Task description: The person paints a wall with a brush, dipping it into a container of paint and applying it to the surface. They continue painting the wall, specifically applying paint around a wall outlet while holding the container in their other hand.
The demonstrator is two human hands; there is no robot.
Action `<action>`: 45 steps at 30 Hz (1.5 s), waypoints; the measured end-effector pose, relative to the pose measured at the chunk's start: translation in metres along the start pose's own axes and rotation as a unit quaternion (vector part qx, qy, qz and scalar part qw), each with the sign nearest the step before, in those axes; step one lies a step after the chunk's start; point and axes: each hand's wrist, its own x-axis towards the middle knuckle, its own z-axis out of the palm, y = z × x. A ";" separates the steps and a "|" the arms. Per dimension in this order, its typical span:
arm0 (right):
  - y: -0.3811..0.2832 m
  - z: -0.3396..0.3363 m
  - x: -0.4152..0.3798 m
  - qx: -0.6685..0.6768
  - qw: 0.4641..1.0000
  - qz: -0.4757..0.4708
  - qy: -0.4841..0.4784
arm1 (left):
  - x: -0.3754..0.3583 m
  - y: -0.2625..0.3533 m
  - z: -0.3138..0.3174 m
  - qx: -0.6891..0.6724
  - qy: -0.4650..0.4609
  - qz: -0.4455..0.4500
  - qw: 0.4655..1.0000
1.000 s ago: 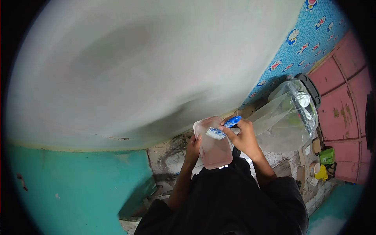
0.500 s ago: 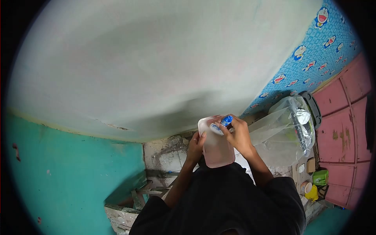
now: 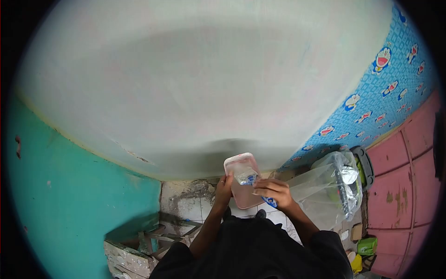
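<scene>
Below the white wall, my left hand (image 3: 223, 191) grips the left rim of a shallow pink tray (image 3: 246, 202) with whitish smears inside. My right hand (image 3: 275, 190) is closed around a blue-handled paintbrush (image 3: 251, 179). Its handle end pokes out below my fingers, and its pale head lies over the inside of the tray. Whether the bristles press on the tray's surface is hard to make out.
A large white wall (image 3: 209, 93) rises ahead, with a turquoise wall (image 3: 69, 186) to the left and blue cartoon wallpaper (image 3: 367, 93) to the right. A clear plastic sheet (image 3: 316, 186) hangs at right. A worn wooden frame (image 3: 134, 255) stands lower left.
The tray has moved slightly left and down in view. My right hand has turned, so the brush handle now points down and its head points up-left into the tray.
</scene>
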 end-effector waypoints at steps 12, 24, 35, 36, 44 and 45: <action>0.047 -0.054 0.039 -0.083 0.996 -0.028 0.007 | -0.002 -0.022 0.023 -0.101 0.066 0.042 0.992; 0.059 -0.070 0.202 -0.091 0.995 -0.014 0.037 | 0.007 -0.029 -0.013 -0.096 0.066 0.044 0.992; -0.030 -0.138 0.304 -0.246 0.949 -0.171 0.099 | 0.021 -0.048 -0.058 -0.121 0.099 0.062 0.986; -0.035 -0.147 0.311 -0.266 0.938 -0.186 0.122 | 0.020 -0.048 -0.061 -0.123 0.100 0.068 0.985; -0.054 -0.160 0.343 -0.382 0.790 -0.400 0.265 | 0.024 -0.050 -0.072 -0.150 0.125 0.072 0.978; -0.043 -0.159 0.341 -0.404 0.766 -0.424 0.266 | 0.027 -0.053 -0.073 -0.153 0.133 0.065 0.977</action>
